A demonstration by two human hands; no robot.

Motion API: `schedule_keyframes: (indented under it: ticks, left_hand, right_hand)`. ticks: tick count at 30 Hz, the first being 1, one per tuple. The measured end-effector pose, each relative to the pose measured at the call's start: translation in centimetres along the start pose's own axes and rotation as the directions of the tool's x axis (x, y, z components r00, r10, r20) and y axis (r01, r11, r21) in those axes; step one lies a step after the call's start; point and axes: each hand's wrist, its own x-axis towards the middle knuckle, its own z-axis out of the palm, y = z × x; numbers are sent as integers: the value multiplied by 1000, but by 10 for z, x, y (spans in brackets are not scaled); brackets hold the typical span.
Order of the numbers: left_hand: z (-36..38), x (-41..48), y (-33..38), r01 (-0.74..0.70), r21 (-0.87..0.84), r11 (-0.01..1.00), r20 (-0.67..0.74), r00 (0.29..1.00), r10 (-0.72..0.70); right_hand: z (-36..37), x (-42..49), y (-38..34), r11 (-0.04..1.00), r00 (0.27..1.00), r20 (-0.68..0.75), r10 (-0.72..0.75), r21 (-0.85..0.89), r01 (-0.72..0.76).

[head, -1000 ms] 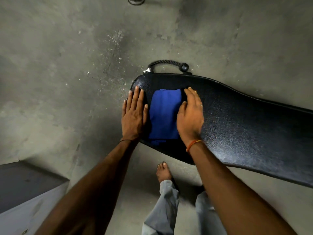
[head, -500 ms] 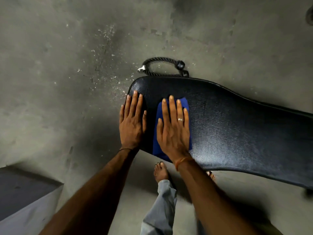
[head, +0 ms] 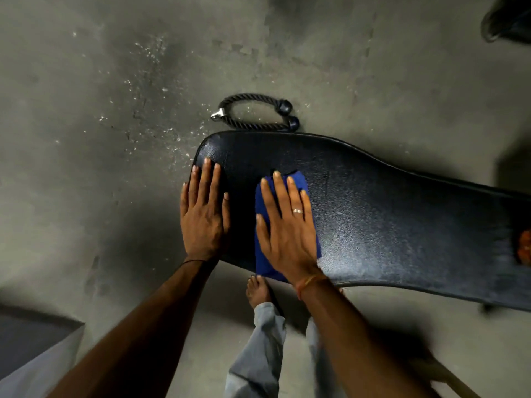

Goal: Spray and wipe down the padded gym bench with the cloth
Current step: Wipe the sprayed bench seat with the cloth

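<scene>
The black padded bench (head: 402, 225) runs from the centre to the right edge, its rounded end near the middle. A folded blue cloth (head: 299, 180) lies on the pad close to that end. My right hand (head: 287, 231) presses flat on top of the cloth, fingers spread, covering most of it; blue shows past the fingertips and at the wrist. My left hand (head: 204, 216) rests flat on the bench's left end, holding nothing. No spray bottle is in view.
A black rope handle with a metal clip (head: 253, 110) lies on the concrete floor just beyond the bench end. My bare foot (head: 258, 291) stands under the near edge. A grey block (head: 28, 340) sits bottom left. Something orange (head: 524, 248) shows at the bench's right edge.
My right hand moved from the cloth's right side onto its top and has slid it a little to the right along the pad. My left hand stayed on the bench end.
</scene>
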Motion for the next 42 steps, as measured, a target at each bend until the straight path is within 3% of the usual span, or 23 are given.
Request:
schedule_keyframes:
  ticks: [6, 13, 18, 22, 29, 33, 37, 42]
  left_hand:
    - [-1, 0, 2, -2, 9, 1000, -11, 1000, 2]
    - [-6, 9, 27, 4, 66, 998, 50, 999, -7]
    - [21, 20, 102, -252, 135, 958, 99, 966, 240]
    - [25, 19, 98, -247, 147, 958, 95, 967, 235]
    - [16, 17, 102, -240, 129, 962, 131, 966, 223]
    - [17, 18, 103, -237, 117, 964, 126, 967, 222]
    - [17, 17, 102, -234, 113, 966, 117, 968, 221]
    - [15, 17, 103, -234, 119, 965, 132, 967, 218]
  right_hand:
    - [-8, 98, 18, 989, 983, -102, 150, 23, -149]
    - [1, -34, 27, 992, 991, -43, 128, 7, -128]
    - [-6, 36, 64, 995, 988, -111, 104, 6, -104]
    - [-11, 80, 84, 989, 977, -151, 147, 42, -143]
    - [-3, -48, 74, 975, 975, -20, 220, 3, -220]
    - [-12, 2, 98, 986, 983, -81, 165, 16, -165]
    - [-20, 83, 121, 960, 951, -140, 278, 78, -269]
    - [-13, 14, 106, 949, 941, -125, 316, 53, -312]
